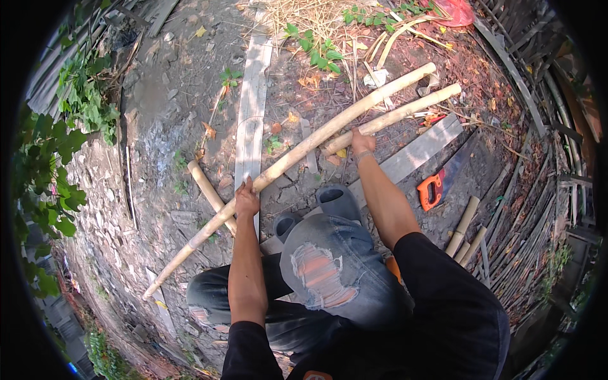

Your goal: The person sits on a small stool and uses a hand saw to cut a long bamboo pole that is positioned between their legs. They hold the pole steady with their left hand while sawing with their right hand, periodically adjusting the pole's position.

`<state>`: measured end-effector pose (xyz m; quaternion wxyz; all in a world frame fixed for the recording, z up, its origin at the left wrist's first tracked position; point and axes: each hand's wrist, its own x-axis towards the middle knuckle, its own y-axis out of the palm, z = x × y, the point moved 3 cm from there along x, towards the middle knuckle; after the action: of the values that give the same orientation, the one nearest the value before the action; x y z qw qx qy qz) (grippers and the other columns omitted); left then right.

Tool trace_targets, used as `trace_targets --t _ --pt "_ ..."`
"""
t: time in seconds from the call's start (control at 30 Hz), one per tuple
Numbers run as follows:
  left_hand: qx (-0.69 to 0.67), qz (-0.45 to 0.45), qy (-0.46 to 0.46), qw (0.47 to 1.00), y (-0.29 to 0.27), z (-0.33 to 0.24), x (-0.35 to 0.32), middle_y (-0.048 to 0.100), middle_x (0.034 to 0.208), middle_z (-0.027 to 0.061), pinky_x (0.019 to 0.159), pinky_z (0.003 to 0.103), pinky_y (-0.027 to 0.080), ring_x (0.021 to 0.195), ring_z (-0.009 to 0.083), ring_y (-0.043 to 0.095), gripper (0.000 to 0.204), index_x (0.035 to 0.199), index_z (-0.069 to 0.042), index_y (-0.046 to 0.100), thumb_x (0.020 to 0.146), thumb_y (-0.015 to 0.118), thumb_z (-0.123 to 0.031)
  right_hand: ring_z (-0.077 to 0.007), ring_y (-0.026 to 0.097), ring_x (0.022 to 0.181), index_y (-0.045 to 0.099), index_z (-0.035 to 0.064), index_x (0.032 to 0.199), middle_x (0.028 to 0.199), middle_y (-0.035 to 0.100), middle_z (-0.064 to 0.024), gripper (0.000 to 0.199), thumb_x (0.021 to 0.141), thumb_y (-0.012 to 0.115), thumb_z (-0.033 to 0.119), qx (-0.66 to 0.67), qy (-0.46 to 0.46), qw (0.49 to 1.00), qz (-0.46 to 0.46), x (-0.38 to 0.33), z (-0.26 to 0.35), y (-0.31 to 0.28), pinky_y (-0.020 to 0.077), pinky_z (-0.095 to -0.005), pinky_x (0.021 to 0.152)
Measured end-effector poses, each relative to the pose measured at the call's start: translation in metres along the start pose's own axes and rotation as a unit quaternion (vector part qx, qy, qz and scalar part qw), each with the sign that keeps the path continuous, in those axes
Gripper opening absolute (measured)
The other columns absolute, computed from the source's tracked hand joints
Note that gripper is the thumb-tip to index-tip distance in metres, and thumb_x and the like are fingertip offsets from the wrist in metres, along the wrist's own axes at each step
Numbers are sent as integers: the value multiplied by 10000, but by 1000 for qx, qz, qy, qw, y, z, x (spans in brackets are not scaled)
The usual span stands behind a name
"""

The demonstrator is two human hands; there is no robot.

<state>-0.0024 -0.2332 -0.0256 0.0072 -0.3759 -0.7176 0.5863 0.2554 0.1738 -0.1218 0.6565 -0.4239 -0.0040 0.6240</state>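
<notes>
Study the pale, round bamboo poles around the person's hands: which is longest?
The pale bamboo pole in the left hand, stretching from lower left to upper right. The second pole in the right hand and third pole underneath are shorter.

head | fisheye, from wearer's head | facing down | ground (190, 76) near

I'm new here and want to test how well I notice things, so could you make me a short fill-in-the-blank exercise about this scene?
1. The left hand grips the long pole, while the shorter pole is in the ____.
2. The saw on the ground has a handle that is mainly coloured ____.
3. The plastic bag near the picture's top edge is ____ in colour.
4. The jeans are torn open over the bent ____.

Missing words: right hand; orange; red; knee.
</notes>
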Motion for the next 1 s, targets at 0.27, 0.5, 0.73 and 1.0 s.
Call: trace_targets --t 0.27,0.5,0.73,1.0 --pt "3 -27 -40 999 -15 21 -22 476 1582 199 1222 473 364 1479 387 390 515 1567 -197 491 1053 502 -170 -177 724 917 543 42 1271 1095 707 -92 424 1003 734 309 288 -99 907 292 -119 -19 -71 616 -331 755" --pt "13 -42 -19 999 -4 40 -18 485 1562 234 1226 474 346 1468 418 385 526 1562 -166 502 1037 530 -146 -213 726 1032 449 -5 1342 1129 723 -117 467 1023 707 219 285 -108 865 398 -170 -15 -82 622 -371 840" --pt "-4 -27 -3 1000 10 36 -16 490 1556 236 1221 465 352 1462 412 395 546 1560 -163 506 1018 559 -145 -242 705 1124 353 -31 1417 1232 696 -161 571 1029 688 219 297 -100 853 418 -170 -20 -57 631 -384 873" --pt "4 -48 5 999 6 45 -16 490 1558 234 1213 465 363 1471 413 385 527 1537 -165 537 1011 573 -161 -273 718 1070 418 4 1363 1210 672 -164 498 1018 696 232 278 -63 873 395 -123 -13 -65 641 -417 849"
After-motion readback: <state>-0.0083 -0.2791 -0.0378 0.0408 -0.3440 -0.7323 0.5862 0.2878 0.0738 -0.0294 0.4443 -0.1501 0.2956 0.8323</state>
